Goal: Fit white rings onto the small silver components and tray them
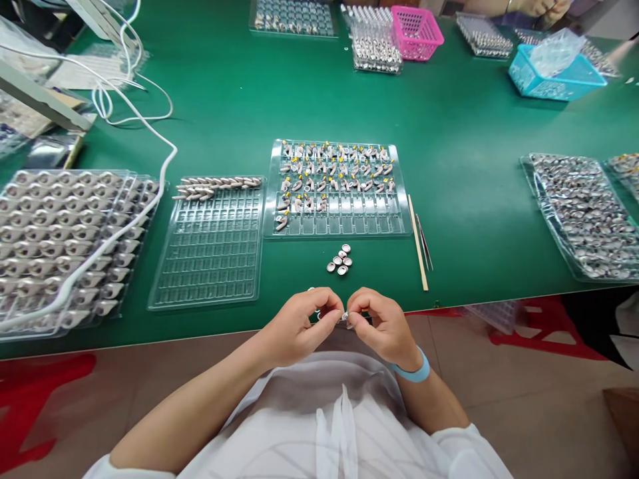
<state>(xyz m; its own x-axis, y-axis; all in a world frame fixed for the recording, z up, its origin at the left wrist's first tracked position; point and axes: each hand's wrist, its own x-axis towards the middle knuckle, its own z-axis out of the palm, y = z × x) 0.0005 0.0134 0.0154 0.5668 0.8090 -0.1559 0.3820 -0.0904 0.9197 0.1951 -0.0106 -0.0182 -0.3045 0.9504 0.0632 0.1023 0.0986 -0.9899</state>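
Head view: left hand [305,326] and right hand [383,324] together pinch a small silvery part [345,317] (shape mostly hidden).

Green across the tabletop [464,133] beyond the left hand [308,326], light blue on the wristband [415,369] behind the right hand [382,327], beige-grey tipped yellow on small parts [333,184] ahead of both, pink on the lattice basket [418,49] farther off.

A tiny silvery-white piece [345,317], partly hidden, sits pinched between the hands [305,326]
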